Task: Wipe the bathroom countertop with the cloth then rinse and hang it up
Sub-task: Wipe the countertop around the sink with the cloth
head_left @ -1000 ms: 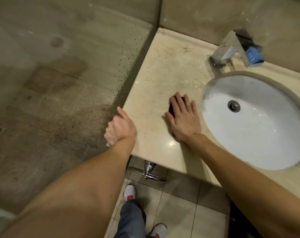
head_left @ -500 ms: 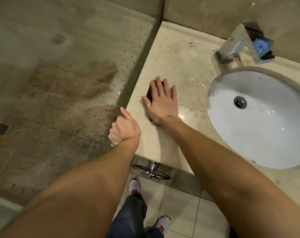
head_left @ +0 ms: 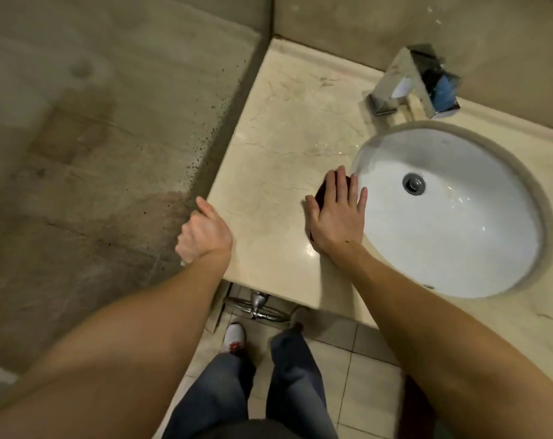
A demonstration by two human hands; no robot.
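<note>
— Nearest us, our left hand (head_left: 204, 234) sits curled at the worktop's (head_left: 278, 147) left edge (whether it grips anything, we cannot tell).

— And our right hand (head_left: 336, 217)?

— Flat, fingers straight, pressing the cloth (head_left: 322, 191) down. Half a second ago it was over by the left edge. Now it lies just beside the sink (head_left: 458, 232) rim, so we judge the wiping mid-pass and the rinsing not begun.

— The cloth?

— Dark, and mostly hidden under our palm.
</note>
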